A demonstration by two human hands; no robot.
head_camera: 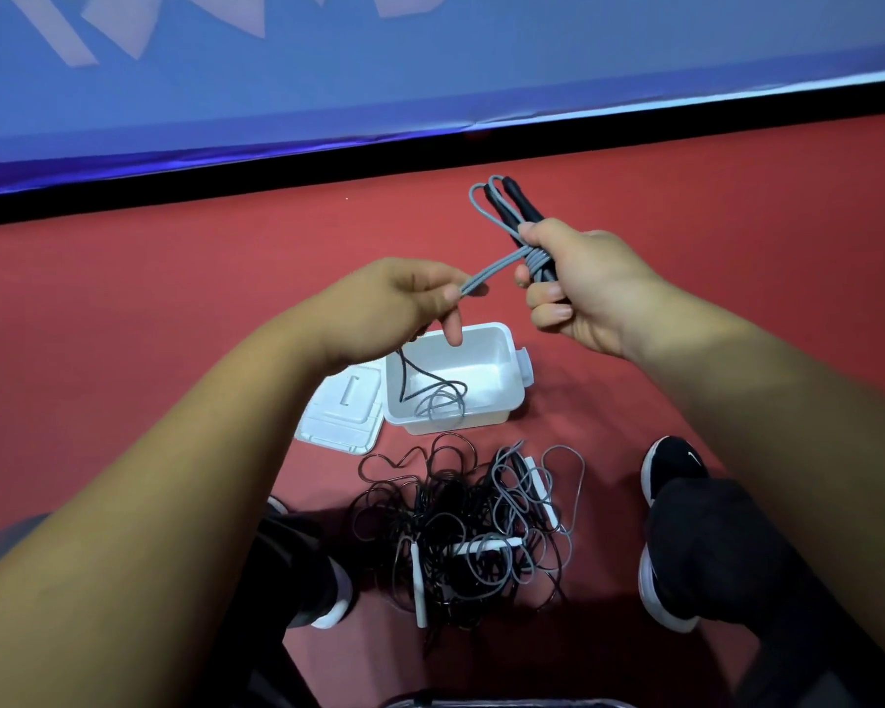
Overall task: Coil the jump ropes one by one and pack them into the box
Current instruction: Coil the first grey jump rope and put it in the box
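Note:
My right hand (578, 283) grips a grey jump rope (486, 209) by its two black handles, with grey cord wound round them and a loop sticking up. My left hand (404, 298) pinches the doubled grey cord where it leaves the bundle, pulled taut between both hands. Both hands are held above the open white box (502, 396) on the red floor. Slack cord hangs from my left hand down into the box, where loose dark and grey loops lie.
The white box lid (343, 416) lies flat to the left of the box. A tangled pile of black and grey ropes with white handles (461, 534) sits between my feet. My black shoes (670, 467) flank it. A blue wall banner runs behind.

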